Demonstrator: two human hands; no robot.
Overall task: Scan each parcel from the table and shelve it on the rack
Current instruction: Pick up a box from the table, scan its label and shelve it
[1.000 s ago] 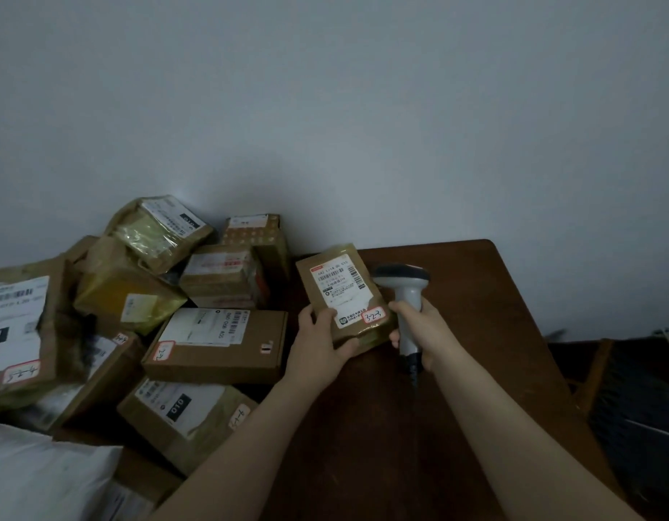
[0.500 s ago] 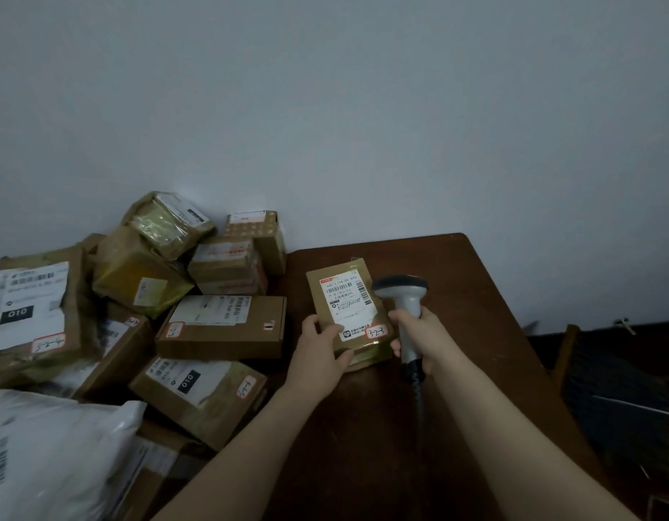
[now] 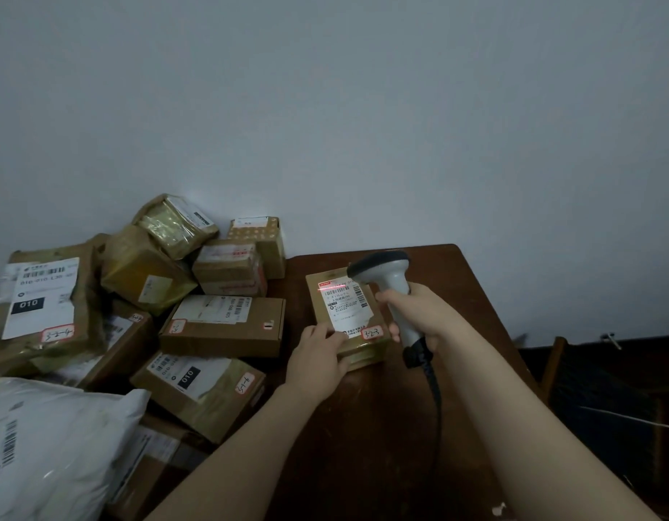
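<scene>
Parcel point(image 3: 344, 314) under left fingertips point(image 3: 324, 332) (scanner point(image 3: 394, 289) above)

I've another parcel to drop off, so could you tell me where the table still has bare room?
Bare wood shows at the far right corner of the table, beyond the scanner, and between the two forearms, left of the cable. The left side is crowded: the parcel pile runs to the wall.
</scene>
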